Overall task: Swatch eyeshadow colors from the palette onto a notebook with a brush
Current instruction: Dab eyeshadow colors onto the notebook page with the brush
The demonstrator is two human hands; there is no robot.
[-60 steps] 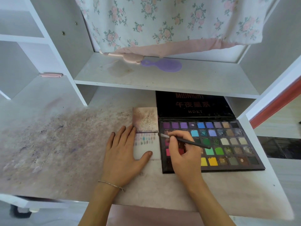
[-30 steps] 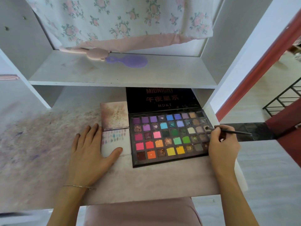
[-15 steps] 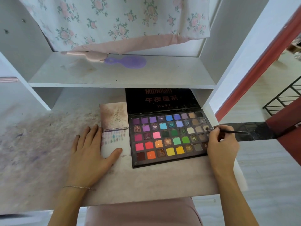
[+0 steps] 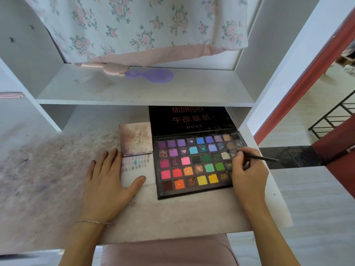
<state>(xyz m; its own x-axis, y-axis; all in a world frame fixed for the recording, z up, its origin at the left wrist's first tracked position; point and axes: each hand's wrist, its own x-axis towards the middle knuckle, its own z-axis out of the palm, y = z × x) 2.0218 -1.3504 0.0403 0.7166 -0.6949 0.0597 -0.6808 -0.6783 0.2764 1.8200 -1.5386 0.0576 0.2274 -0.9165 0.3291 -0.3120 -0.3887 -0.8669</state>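
Stained with powder, our white table (image 4: 172,214) carries the open palette (image 4: 194,162) and, touching its left edge, the notebook (image 4: 137,166). Our right hand (image 4: 248,174) pinches the brush (image 4: 255,156), its handle pointing right and its tip on a pale pan at the palette's far right. Our left hand (image 4: 107,181) lies flat, thumb on the page. We judge the coming stroke runs leftward across the whole palette; nothing blocks it.
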